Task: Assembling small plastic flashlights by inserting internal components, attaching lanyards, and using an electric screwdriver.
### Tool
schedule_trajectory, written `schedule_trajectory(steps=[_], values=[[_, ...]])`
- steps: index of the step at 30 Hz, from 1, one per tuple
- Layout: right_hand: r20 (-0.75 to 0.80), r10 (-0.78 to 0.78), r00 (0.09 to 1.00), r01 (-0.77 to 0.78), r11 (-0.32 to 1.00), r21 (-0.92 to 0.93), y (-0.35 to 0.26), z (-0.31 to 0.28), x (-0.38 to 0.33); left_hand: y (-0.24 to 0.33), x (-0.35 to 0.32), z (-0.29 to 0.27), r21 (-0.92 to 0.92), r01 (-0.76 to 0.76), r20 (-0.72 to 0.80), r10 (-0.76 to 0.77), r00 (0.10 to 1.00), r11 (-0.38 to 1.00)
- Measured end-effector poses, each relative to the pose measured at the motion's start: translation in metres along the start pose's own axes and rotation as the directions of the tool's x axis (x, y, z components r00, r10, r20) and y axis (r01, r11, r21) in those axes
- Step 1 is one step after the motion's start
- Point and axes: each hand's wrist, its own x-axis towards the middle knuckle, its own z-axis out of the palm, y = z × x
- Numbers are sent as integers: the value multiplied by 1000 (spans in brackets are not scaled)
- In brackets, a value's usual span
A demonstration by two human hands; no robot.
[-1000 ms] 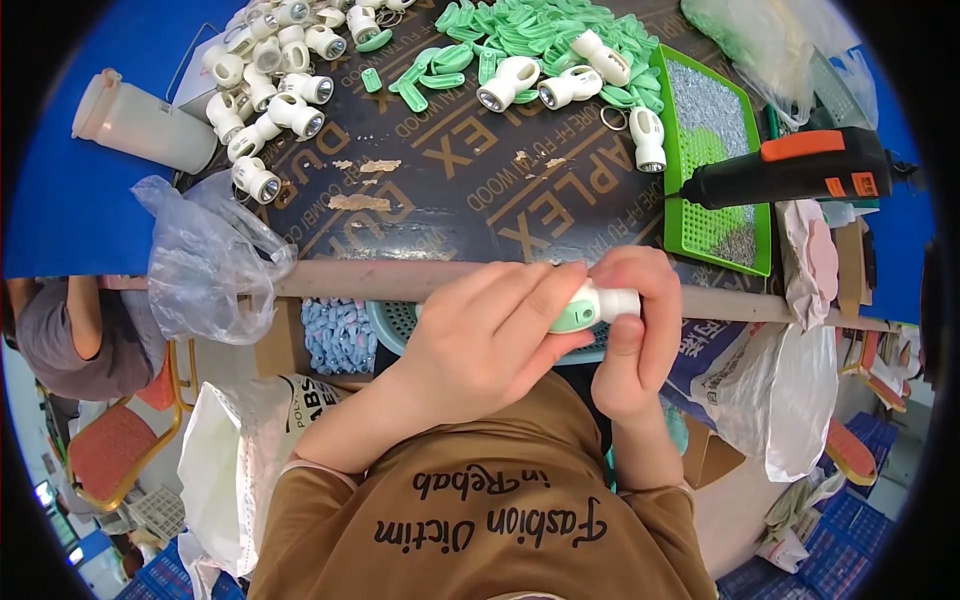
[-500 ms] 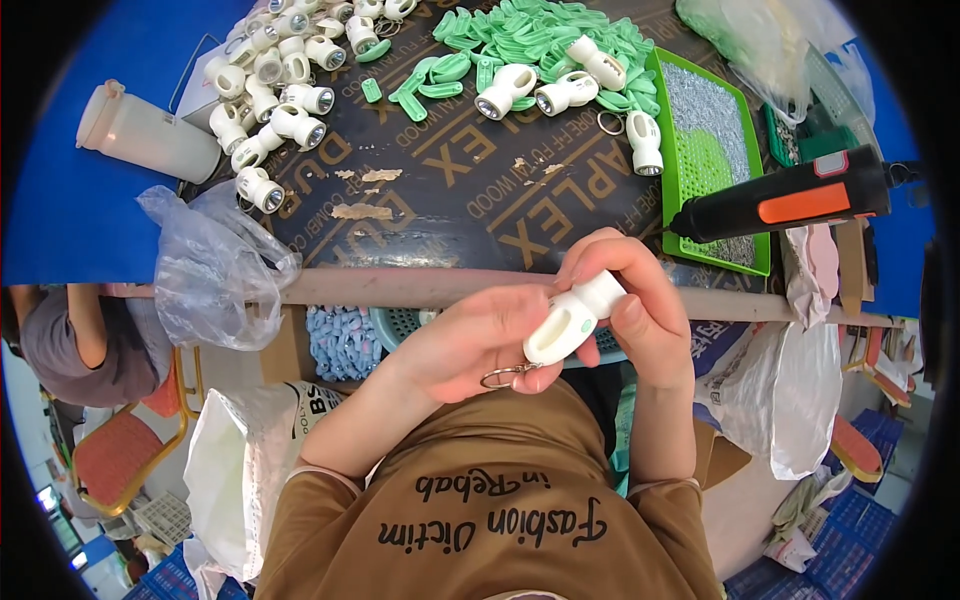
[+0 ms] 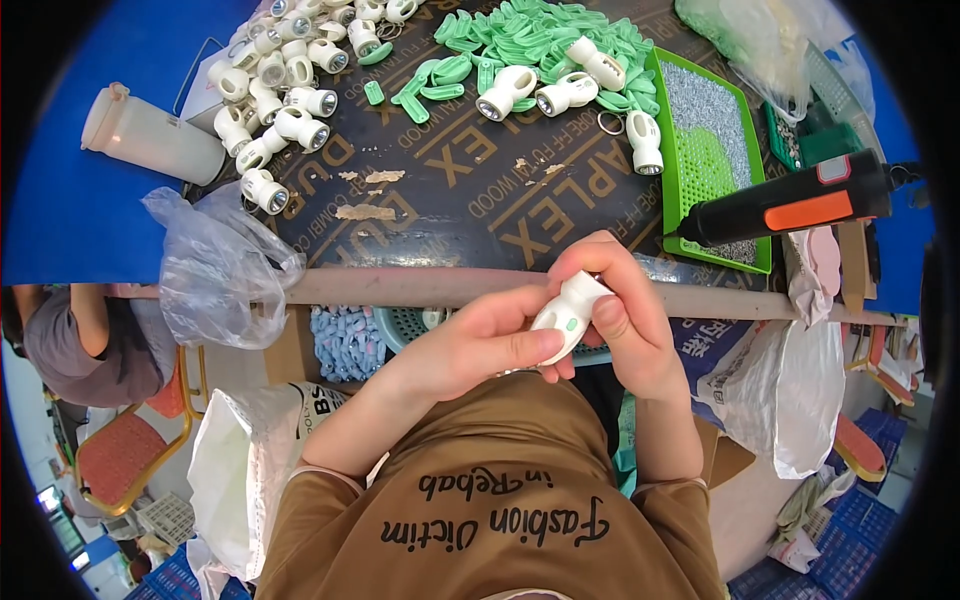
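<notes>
A small white flashlight [image 3: 575,302] with a green button is held in front of my body, just off the table's near edge. My left hand [image 3: 490,338] is closed round its handle end, with the thumb laid along it. The head end is gripped by my right hand [image 3: 632,318], thumb on one side and fingers curled over the other. My fingers hide part of the handle and lens. Beyond my hands, several white flashlights [image 3: 510,92] lie beside a heap of green plastic parts [image 3: 545,45]. More white flashlights [image 3: 262,190] are piled at the far left.
At the right, a black and orange electric screwdriver [image 3: 790,205] reaches over a green tray [image 3: 672,160] of small metal pieces. A plastic bag [image 3: 215,270] hangs over the table edge at left, near a translucent jug [image 3: 150,140]. Below is a blue-grey basket [image 3: 395,335].
The flashlight has turned in my hands, and its green button now faces up more. My left thumb has moved onto the handle. The key ring has mostly gone out of sight.
</notes>
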Motion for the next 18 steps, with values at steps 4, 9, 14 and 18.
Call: schedule_trajectory(steps=[4, 9, 14, 18], values=[[22, -6, 1000, 6, 1000, -26, 4, -1, -4, -5, -2, 3, 91, -21, 0, 21, 1000, 996], [44, -73, 996, 77, 992, -99, 4, 1, -5, -4, -4, 2, 148, -41, 27, 37, 999, 988], [30, -81, 996, 83, 995, -55, 1, 5, -5, -4, -4, 7, 188, -75, -16, 79, 997, 979], [-8, -50, 999, 50, 999, 10, 2, 9, -8, -5, -7, 3, 102, -41, 8, 41, 999, 994]])
